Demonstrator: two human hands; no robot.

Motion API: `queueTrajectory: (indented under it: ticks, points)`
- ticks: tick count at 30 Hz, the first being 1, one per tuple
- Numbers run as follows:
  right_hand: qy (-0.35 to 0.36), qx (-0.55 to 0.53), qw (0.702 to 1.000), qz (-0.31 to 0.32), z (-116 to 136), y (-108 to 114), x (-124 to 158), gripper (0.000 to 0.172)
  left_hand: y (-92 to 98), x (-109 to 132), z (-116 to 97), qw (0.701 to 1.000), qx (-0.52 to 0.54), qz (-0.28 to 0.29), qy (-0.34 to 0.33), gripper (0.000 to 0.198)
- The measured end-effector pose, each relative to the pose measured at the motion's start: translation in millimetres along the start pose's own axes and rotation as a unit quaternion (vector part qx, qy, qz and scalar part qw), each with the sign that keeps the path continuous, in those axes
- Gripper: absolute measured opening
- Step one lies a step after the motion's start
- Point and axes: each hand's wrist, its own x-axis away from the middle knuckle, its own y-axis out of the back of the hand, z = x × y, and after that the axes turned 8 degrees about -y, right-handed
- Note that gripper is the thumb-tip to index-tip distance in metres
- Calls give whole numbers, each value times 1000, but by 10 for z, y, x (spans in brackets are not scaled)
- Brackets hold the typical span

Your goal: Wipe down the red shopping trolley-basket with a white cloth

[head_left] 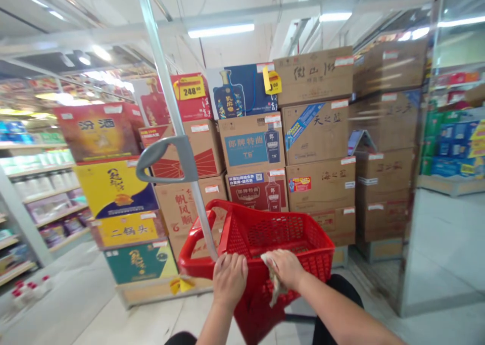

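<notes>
My left hand [230,279] grips the near rim of a red plastic shopping basket [284,229], just beside the foot of a grey metal pole [170,102]. My right hand [284,268] presses a crumpled off-white cloth [273,284] against the same rim, and the cloth hangs down inside the basket. The basket's mesh walls tilt toward me, and its lower end is partly hidden behind my hands. A curved grey handle [161,157] juts from the pole above the basket.
Stacked cardboard liquor cartons [314,133] with yellow price tags rise directly ahead. Store shelves of boxed goods [38,168] stand at left, with more at right behind a glass panel [428,234]. A pale tiled floor [159,325] runs below. Dark shapes sit at the bottom edge.
</notes>
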Motion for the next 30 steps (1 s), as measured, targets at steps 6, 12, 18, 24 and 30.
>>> queueTrajectory:
  ticks: [6,12,18,24,30]
  points:
    - [-42,29,999,-15,-67,10,93,40,41,-20,-58,1000,8,2,27,24]
    - [25,-35,998,-55,248,-199,61,40,36,81,-11,999,-10,3,47,25]
    - [48,-238,970,-22,241,-216,-50,28,45,183,127,998,-27,-6,48,24]
    - [-144,-416,885,-153,600,-120,-352,27,27,208,233,997,-24,-20,76,26]
    - [63,-176,982,0,683,-378,-181,52,48,233,285,995,-27,-14,92,25]
